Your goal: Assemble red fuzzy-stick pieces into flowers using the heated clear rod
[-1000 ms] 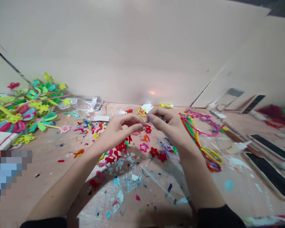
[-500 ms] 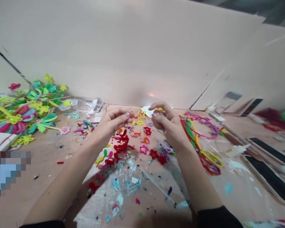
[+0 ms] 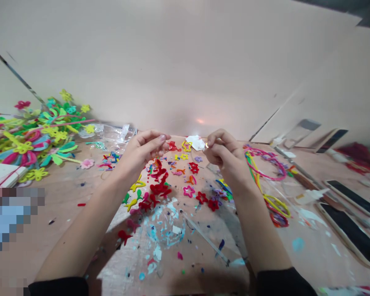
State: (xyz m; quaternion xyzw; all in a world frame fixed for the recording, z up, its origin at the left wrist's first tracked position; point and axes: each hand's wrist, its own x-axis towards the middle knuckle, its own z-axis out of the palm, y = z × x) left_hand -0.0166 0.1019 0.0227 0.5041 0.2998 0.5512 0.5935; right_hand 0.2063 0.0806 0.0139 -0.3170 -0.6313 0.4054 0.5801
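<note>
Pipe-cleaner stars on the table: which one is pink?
The pink pipe-cleaner star, lying nearer the person than the yellow pipe-cleaner star, which sits beside the white paper.

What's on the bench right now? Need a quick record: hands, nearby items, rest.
left hand: raised, fingers curled, anything held not visible
right hand: raised, fingers pinched on something small and glinting, too small to identify
near hands: white paper scrap, red pipe-cleaner shapes, pink star shape
rest: multicoloured pipe-cleaner loops, heap of craft flowers, clear plastic bag
</note>
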